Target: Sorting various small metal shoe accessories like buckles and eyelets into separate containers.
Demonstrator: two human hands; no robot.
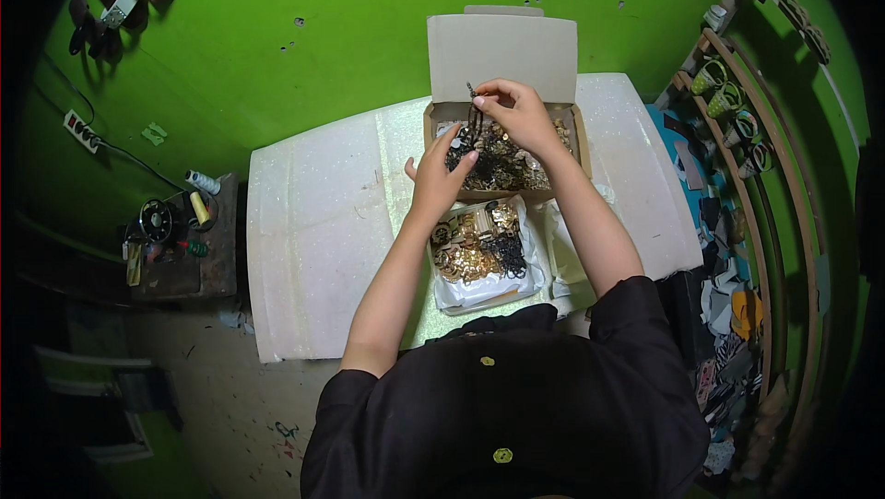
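Note:
My right hand (518,115) is closed in a pinch on the top of a dark, beaded-looking strand (475,117). The strand hangs in loops over an open cardboard box (583,144). Beside its lower part is my left hand (439,175), thumb and fingers apart; whether they touch the strand is hard to see. Inside the box lies a heap of small dark and gold-coloured metal pieces (502,163), partly hidden by my hands. Closer to me stands a shallow white-lined box (479,298) with gold-coloured pieces (464,261) and a clump of black rings (506,258).
Both boxes rest on a pale, sparkly tabletop (313,223); a whitish sheet or lid (567,255) lies by my right forearm. On the left, a small dark table (198,269) carries thread spools (200,209). A wooden rack (751,176) with shoes and scraps stands right.

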